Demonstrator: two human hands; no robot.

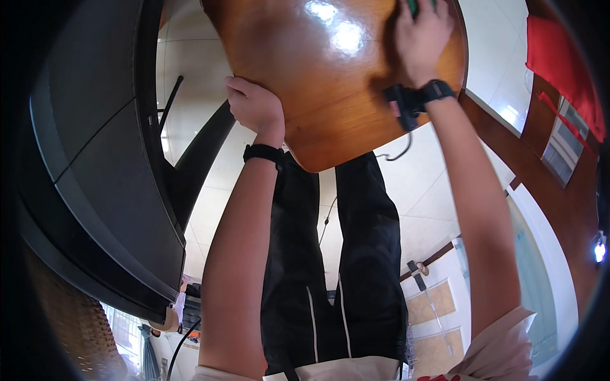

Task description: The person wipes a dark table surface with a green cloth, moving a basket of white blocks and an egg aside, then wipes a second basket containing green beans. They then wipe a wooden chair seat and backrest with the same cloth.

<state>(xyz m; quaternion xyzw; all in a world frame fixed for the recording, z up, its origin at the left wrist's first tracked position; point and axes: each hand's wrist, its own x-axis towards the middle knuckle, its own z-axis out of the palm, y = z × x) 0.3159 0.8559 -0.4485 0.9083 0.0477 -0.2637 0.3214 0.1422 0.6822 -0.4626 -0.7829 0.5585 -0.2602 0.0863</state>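
A glossy brown wooden tabletop (318,101) with rounded corners reaches out in front of me, lamp light shining on it. At its left edge, my left hand (257,108) is closed, its fingers curled about the rim. My right hand (424,38) lies at the far right of the top, slightly smeared, over a small green thing (419,5). Only a bit of that green thing shows between the fingers, so its kind is unclear. The right wrist carries a black strap with a small black device (403,106); a black band (264,153) circles the left wrist.
A large black panel-like piece of furniture (95,140) stands close on my left. Pale floor tiles (416,184) lie below, with a thin dark cable (327,219) between my legs. Red cloth (562,70) hangs at the far right, beside brown wood.
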